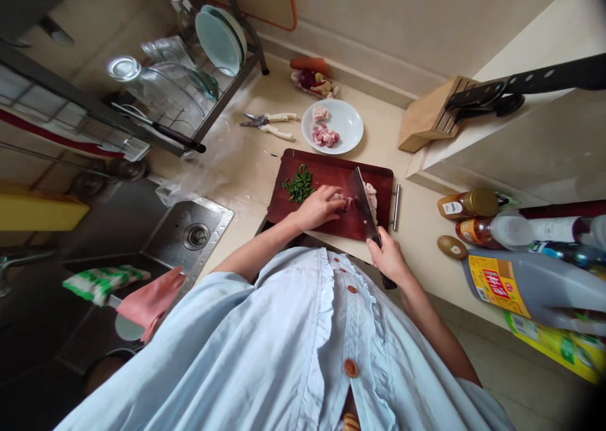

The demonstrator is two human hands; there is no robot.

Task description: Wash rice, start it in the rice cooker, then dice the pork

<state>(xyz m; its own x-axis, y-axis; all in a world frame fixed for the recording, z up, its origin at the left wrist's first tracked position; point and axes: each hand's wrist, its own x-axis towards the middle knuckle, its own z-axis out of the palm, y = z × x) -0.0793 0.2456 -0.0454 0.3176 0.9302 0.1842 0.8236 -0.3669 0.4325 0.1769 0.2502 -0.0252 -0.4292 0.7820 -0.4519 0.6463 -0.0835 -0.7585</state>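
Observation:
A dark red cutting board [326, 226] lies on the counter in front of me. My right hand [389, 254] is wrapped round the black handle of a kitchen knife [363, 194], whose broad blade stands on the board. Left of the blade, my left hand [319, 207] bends its fingers over a small piece of raw meat [348, 202] and holds it against the wood. More pale raw meat [372, 197] sits on the blade's right side, partly hidden by it. Chopped green pieces [299, 183] form a pile at the board's left.
Behind the board is a white plate [348, 125] with cut meat. Kitchen shears [269, 123] lie beside it. A knife block [426, 118] and several bottles, including a large jug [511, 286], are at right. The sink [170, 229] and dish rack [227, 103] are at left.

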